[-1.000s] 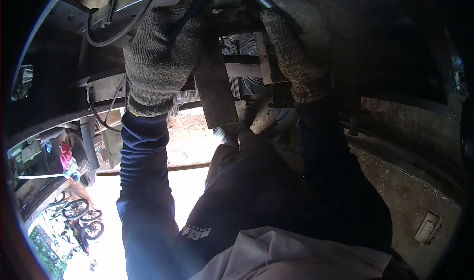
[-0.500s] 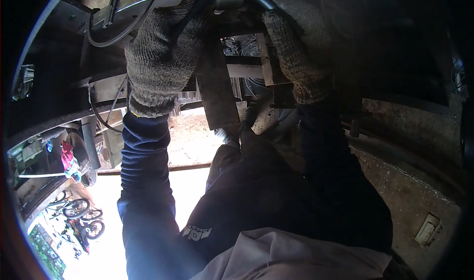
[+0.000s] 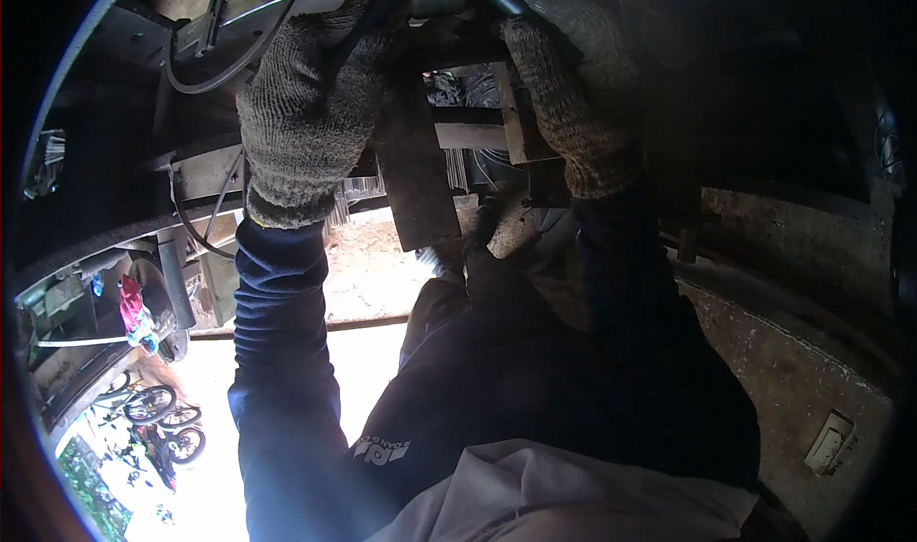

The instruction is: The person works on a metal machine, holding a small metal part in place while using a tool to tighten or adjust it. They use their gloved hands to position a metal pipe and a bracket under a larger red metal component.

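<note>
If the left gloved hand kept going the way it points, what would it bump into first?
Probably the grey metal bracket right above the left hand, where a black cable loops; the fingertips seem to be already at it, though depth is unclear.

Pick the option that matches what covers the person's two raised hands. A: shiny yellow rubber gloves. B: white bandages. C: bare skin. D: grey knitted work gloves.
D: both the left hand and the right hand wear grey knitted gloves with ribbed cuffs above dark blue sleeves, reaching up among the dark metal parts overhead.
</note>
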Action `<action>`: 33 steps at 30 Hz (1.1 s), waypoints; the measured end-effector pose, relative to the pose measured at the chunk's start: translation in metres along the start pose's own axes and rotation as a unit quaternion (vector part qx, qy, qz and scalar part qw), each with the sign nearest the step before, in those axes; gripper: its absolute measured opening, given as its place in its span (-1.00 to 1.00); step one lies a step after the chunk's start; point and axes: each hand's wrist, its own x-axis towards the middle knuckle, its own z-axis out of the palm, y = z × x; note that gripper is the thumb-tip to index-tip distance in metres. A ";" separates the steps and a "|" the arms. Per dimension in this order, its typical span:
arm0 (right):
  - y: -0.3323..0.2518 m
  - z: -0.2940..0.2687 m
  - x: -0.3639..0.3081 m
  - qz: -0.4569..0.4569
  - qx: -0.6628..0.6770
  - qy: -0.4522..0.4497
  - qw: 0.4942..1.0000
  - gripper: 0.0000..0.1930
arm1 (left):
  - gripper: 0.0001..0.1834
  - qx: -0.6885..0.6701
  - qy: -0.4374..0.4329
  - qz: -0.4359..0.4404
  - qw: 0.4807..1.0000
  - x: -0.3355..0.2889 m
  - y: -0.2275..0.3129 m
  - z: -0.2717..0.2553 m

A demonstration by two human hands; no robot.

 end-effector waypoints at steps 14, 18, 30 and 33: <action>0.006 -0.007 -0.003 -0.056 -0.112 0.022 0.992 -0.62 | -0.74 0.022 0.005 -0.001 1.000 0.002 0.004 0.000; 0.006 -0.009 -0.001 -0.098 -0.167 0.018 0.981 -0.62 | -0.73 0.001 0.001 0.007 1.000 0.001 0.001 -0.001; 0.008 -0.002 -0.004 -0.024 -0.105 0.047 0.993 -0.60 | -0.76 -0.002 0.012 -0.002 1.000 0.000 -0.002 0.002; 0.012 -0.005 -0.002 -0.073 -0.134 0.045 0.987 -0.59 | -0.75 -0.010 0.015 0.011 1.000 0.001 -0.001 0.004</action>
